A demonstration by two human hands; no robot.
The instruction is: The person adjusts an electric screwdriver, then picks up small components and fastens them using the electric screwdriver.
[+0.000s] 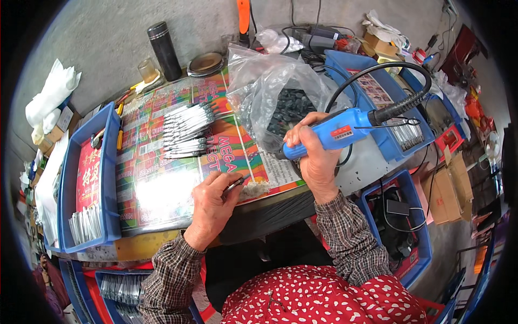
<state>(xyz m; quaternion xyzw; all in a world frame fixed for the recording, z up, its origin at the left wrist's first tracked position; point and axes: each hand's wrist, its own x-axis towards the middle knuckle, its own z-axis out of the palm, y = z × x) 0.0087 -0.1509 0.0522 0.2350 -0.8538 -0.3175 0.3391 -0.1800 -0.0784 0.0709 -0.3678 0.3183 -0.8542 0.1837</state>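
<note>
My right hand (315, 162) is wrapped round a blue corded power tool (341, 133), whose thick black cord arches up from its far right end. The tool's front end points left, above the table's edge. Lower and to the left, my left hand (213, 201) pinches a small dark slender piece (234, 185); the fingers cover much of it. Beyond that hand lies a pile of slim silvery rods (186, 127) with dark ends. A clear plastic bag (245, 97) stands open behind the tool, with many small black parts (291, 110) inside.
Blue bins stand at the left (112, 178) and right (380, 143), both holding silvery rods. Another blue bin (423, 254) sits lower right beside a cardboard box (450, 189). A black flask (164, 51) and a round lidded tin (205, 63) stand along the wall.
</note>
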